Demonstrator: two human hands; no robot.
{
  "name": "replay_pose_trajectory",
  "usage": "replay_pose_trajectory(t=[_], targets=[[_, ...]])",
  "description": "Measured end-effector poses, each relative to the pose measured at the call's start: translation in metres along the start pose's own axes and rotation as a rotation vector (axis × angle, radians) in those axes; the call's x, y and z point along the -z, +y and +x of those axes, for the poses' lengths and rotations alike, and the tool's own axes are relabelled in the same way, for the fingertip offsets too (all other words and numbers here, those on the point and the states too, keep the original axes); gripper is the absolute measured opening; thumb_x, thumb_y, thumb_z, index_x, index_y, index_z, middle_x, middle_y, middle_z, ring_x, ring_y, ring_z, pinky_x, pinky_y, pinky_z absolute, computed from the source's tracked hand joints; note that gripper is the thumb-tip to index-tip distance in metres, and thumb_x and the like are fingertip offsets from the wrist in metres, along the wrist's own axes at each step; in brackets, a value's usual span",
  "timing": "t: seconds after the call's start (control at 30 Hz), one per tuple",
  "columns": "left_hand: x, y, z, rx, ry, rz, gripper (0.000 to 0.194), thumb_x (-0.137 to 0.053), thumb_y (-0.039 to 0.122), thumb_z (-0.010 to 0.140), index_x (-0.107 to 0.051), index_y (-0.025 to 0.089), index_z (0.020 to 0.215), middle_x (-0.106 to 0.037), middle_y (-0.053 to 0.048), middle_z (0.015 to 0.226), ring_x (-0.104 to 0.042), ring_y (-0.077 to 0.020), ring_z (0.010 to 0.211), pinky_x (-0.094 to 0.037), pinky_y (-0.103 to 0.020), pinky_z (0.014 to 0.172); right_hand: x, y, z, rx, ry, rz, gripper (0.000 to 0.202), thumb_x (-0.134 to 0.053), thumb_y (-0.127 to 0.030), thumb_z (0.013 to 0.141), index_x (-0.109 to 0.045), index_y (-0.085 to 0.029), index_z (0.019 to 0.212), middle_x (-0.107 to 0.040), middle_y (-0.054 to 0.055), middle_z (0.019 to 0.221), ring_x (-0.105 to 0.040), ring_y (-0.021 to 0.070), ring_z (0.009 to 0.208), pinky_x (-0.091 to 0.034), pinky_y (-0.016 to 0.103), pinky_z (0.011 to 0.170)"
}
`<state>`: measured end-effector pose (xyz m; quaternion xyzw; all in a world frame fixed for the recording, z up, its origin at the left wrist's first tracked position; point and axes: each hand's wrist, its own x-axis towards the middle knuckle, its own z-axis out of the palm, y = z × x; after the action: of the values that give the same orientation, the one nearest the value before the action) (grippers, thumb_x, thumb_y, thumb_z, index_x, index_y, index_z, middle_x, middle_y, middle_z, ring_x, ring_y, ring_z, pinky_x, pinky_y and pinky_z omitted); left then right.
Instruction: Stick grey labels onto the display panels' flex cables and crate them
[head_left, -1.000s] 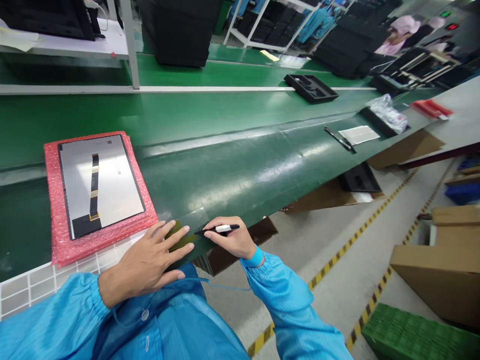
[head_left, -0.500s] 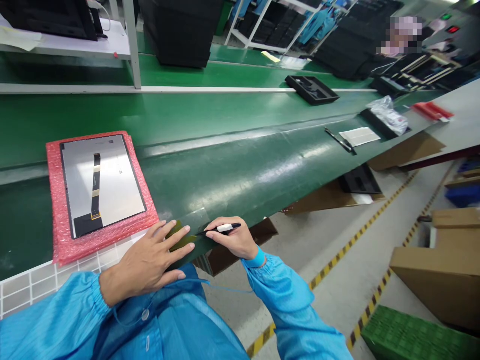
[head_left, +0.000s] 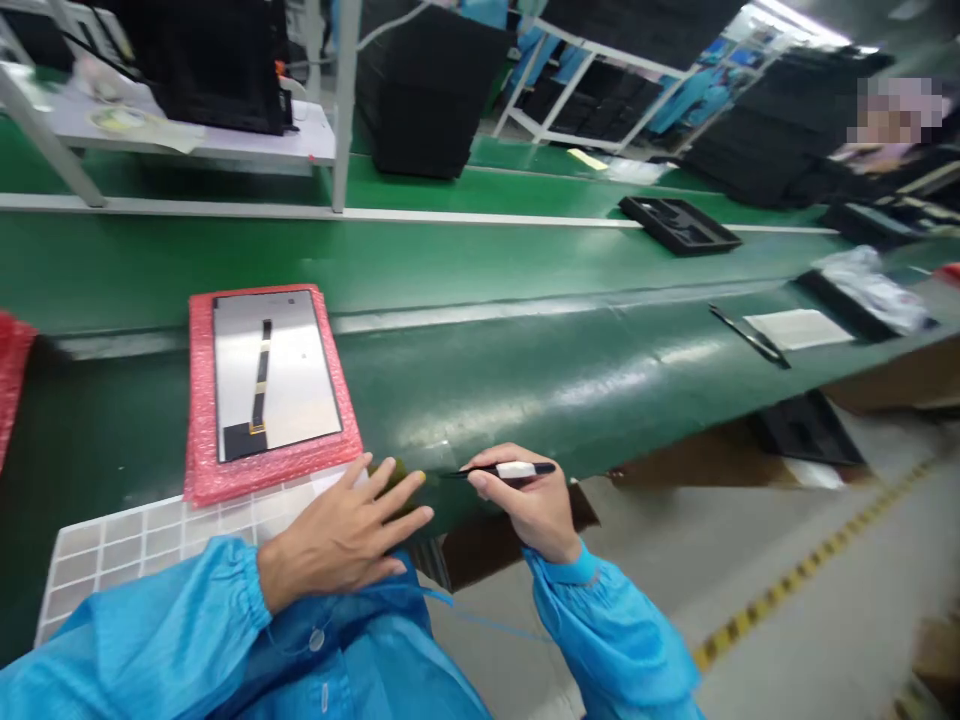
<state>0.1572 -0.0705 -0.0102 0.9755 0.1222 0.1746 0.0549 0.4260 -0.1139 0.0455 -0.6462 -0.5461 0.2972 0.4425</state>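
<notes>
My left hand (head_left: 364,525) lies flat with fingers spread over a dark amber film sheet (head_left: 391,478) at the bench edge, hiding most of it. In my right hand (head_left: 529,500) is a pair of slim black tweezers (head_left: 517,469) with a white band, the tip pointing left. A small gap shows between the tip and the film's edge; whether something tiny is in the tip I cannot make out. Up and left of my left hand, a display panel (head_left: 300,385) with a dark flex cable (head_left: 262,375) rests on red bubble-wrap sleeves (head_left: 202,400).
A white gridded tray (head_left: 120,560) lies partly under the sleeves. Further right on the green bench (head_left: 465,370) are another pair of tweezers (head_left: 748,336), a pale sheet (head_left: 799,328) and a black tray (head_left: 679,225). Open cardboard (head_left: 487,545) sits below the bench edge.
The view has swung left, so everything appears further right. My right hand has drawn the tweezers slightly rightward, off the film's edge. The left hand still presses on the film.
</notes>
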Motion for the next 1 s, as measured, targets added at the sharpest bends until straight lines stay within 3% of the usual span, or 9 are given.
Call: replay_pose_trajectory(t=[0.1, 0.2, 0.3, 0.4, 0.5, 0.6, 0.77, 1.0], targets=[[0.017, 0.012, 0.001, -0.094, 0.145, 0.1, 0.048, -0.056, 0.04, 0.102, -0.062, 0.013, 0.141, -0.062, -0.016, 0.146, -0.058, -0.0367, 0.132, -0.047, -0.055, 0.109, -0.018, -0.016, 0.015, 0.04, 0.041, 0.019, 0.021, -0.088, -0.04, 0.076, -0.079, -0.021, 0.078, -0.073, 0.005, 0.066, -0.062, 0.0157, 0.052, -0.049, 0.027, 0.048], [0.045, 0.012, -0.01, -0.101, 0.266, 0.131, 0.032, -0.059, 0.027, 0.1, -0.07, 0.007, 0.122, -0.073, -0.017, 0.122, -0.069, -0.0301, 0.108, -0.055, -0.049, 0.099, -0.047, -0.035, 0.034, 0.072, -0.002, 0.068, 0.022, -0.088, -0.039, 0.076, -0.077, -0.021, 0.078, -0.072, 0.004, 0.065, -0.062, 0.0153, 0.053, -0.049, 0.026, 0.049], [0.075, -0.013, -0.036, -0.029, 0.306, 0.143, 0.02, -0.06, 0.024, 0.099, -0.073, 0.008, 0.101, -0.076, -0.016, 0.102, -0.071, -0.0249, 0.091, -0.059, -0.046, 0.088, -0.081, -0.055, 0.051, 0.097, -0.075, 0.101, 0.022, -0.087, -0.038, 0.076, -0.075, -0.02, 0.078, -0.072, 0.004, 0.068, -0.062, 0.0152, 0.057, -0.049, 0.026, 0.051], [0.09, -0.06, -0.074, 0.11, 0.371, 0.187, 0.011, -0.063, 0.018, 0.097, -0.071, 0.011, 0.093, -0.076, -0.013, 0.1, -0.07, -0.0245, 0.092, -0.061, -0.043, 0.082, -0.114, -0.069, 0.064, 0.087, -0.147, 0.134, 0.022, -0.086, -0.037, 0.076, -0.074, -0.019, 0.077, -0.071, 0.003, 0.067, -0.06, 0.0144, 0.057, -0.048, 0.026, 0.052], [0.084, -0.102, -0.109, 0.19, 0.385, 0.141, 0.008, -0.068, 0.013, 0.093, -0.071, 0.013, 0.1, -0.078, -0.009, 0.102, -0.07, -0.0245, 0.098, -0.061, -0.041, 0.085, -0.145, -0.075, 0.074, 0.056, -0.208, 0.166, 0.022, -0.085, -0.035, 0.075, -0.072, -0.018, 0.076, -0.067, 0.002, 0.063, -0.058, 0.0131, 0.056, -0.046, 0.026, 0.052], [0.069, -0.12, -0.127, 0.166, 0.448, 0.051, 0.016, -0.071, 0.009, 0.089, -0.071, 0.012, 0.105, -0.079, -0.008, 0.103, -0.07, -0.0248, 0.102, -0.061, -0.041, 0.088, -0.168, -0.077, 0.079, 0.021, -0.265, 0.184, 0.021, -0.084, -0.035, 0.074, -0.071, -0.018, 0.074, -0.065, 0.001, 0.06, -0.057, 0.013, 0.054, -0.044, 0.026, 0.051], [0.058, -0.119, -0.127, 0.165, 0.515, 0.024, 0.017, -0.071, 0.011, 0.088, -0.071, 0.012, 0.105, -0.079, -0.008, 0.102, -0.071, -0.0266, 0.101, -0.062, -0.042, 0.085, -0.188, -0.075, 0.08, -0.027, -0.33, 0.171, 0.024, -0.084, -0.039, 0.074, -0.07, -0.018, 0.074, -0.063, 0.0, 0.06, -0.055, 0.0125, 0.054, -0.042, 0.026, 0.051], [0.061, -0.119, -0.125, 0.186, 0.522, -0.012, 0.016, -0.071, 0.009, 0.087, -0.071, 0.011, 0.103, -0.079, -0.009, 0.101, -0.072, -0.0267, 0.101, -0.062, -0.041, 0.084, -0.19, -0.066, 0.083, -0.056, -0.335, 0.133, 0.025, -0.083, -0.04, 0.076, -0.071, -0.019, 0.075, -0.061, -0.001, 0.06, -0.053, 0.0124, 0.053, -0.04, 0.027, 0.051]])
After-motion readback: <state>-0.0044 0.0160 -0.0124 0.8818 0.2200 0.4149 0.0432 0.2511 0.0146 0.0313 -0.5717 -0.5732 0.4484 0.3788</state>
